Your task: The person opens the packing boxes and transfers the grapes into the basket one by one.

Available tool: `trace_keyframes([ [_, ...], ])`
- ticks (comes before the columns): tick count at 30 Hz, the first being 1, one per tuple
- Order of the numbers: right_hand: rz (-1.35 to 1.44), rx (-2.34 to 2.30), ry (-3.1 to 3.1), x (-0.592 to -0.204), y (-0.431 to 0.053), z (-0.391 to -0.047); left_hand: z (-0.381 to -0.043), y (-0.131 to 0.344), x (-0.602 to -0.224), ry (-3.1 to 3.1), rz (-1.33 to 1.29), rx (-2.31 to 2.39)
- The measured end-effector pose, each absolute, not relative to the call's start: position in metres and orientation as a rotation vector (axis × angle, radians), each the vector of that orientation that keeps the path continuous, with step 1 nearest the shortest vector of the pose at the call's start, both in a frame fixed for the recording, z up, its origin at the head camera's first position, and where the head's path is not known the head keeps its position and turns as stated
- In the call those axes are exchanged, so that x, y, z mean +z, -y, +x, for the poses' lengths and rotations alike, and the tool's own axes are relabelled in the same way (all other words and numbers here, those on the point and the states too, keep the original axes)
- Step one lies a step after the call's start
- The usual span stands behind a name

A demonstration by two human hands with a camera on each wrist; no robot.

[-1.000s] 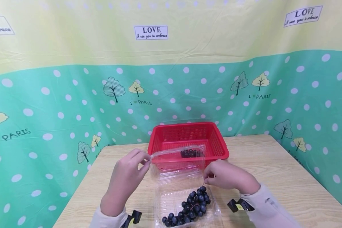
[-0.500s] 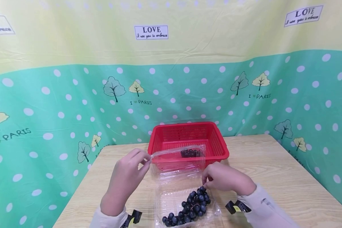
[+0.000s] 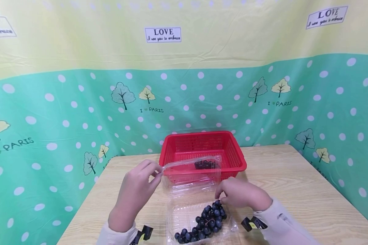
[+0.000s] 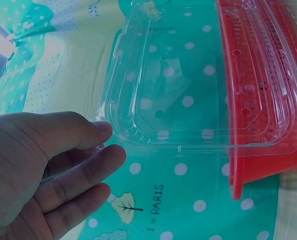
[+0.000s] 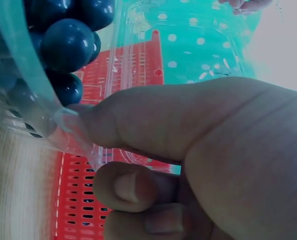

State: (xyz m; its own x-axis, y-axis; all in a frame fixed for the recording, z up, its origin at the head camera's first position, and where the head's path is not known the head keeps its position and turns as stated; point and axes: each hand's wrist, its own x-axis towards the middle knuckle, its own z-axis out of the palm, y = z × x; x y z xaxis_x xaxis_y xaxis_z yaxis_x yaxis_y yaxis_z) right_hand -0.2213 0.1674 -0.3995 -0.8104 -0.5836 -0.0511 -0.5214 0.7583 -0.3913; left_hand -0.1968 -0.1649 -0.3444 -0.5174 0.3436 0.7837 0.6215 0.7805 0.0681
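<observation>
A clear plastic clamshell container (image 3: 177,215) lies unfolded on the table, its lid (image 4: 188,125) raised upright. My left hand (image 3: 138,192) pinches the lid's left corner between thumb and fingers. Inside the base rests a bunch of dark grapes (image 3: 210,217), running from the front left to the back right. My right hand (image 3: 243,194) is at the base's back right corner, beside the topmost grapes. In the right wrist view, its thumb and curled index finger pinch the container's rim (image 5: 71,127), with grapes just behind the thumb tip.
A red perforated basket (image 3: 199,134) stands behind the container. Through the lid, more dark grapes (image 3: 204,165) show in the basket. A patterned curtain (image 3: 184,88) surrounds the wooden table (image 3: 282,177) at the back and sides.
My right hand has shifted slightly left and down, from above the top of the grape bunch to the container's rim. The left hand, lid and grapes have stayed in place.
</observation>
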Motion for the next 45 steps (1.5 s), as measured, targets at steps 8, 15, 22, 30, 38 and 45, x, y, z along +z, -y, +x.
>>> trace_keyframes([
  [8,-0.834,-0.424,-2.809,-0.404,-0.165,-0.220,-0.196,0.164,-0.344,2.159,-0.714,-0.432],
  [15,-0.840,-0.383,-2.851,-0.408,-0.164,-0.221,-0.197,0.164,-0.344,2.156,-0.709,-0.427],
  [22,-0.793,-0.368,-2.846,-0.412,-0.160,-0.223,-0.196,0.164,-0.343,2.163,-0.701,-0.417],
  [30,-0.780,-0.341,-2.838,-0.414,-0.160,-0.221,-0.196,0.164,-0.344,2.165,-0.707,-0.423],
  [38,-0.745,-0.343,-2.809,-0.412,-0.158,-0.219,-0.196,0.164,-0.344,2.162,-0.713,-0.430],
  [45,-0.742,-0.313,-2.797,-0.413,-0.158,-0.218,-0.196,0.164,-0.344,2.170,-0.704,-0.429],
])
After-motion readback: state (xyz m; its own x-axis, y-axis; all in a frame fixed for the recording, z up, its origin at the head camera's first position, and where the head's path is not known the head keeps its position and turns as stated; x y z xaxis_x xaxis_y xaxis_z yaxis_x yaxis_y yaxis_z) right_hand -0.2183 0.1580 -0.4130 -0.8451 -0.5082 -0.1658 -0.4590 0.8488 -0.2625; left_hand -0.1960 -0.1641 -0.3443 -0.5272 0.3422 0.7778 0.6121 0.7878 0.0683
